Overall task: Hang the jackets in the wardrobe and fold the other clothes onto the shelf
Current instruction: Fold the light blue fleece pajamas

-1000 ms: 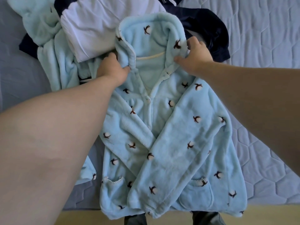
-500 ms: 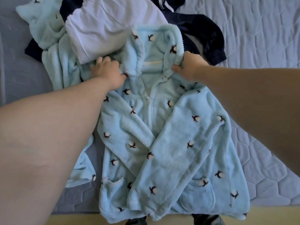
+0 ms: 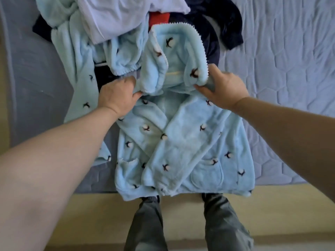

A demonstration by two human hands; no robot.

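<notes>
The left hand [image 3: 119, 96] and right hand [image 3: 222, 89], fingers pinched on the blue fleece top [image 3: 181, 142], have lifted its collar [image 3: 174, 51] nearer (sleeves already crossed): the fold seems begun.

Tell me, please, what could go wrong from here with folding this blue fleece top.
1. The hem of the fleece top overhangs the bed; if the left hand and right hand, gripping near the collar, pull it nearer, it may slide to the floor.
2. The sleeves lie loosely crossed on the front and may fall open during the fold.
3. The matching blue fleece piece lies beside the left hand and could get caught in.
</notes>
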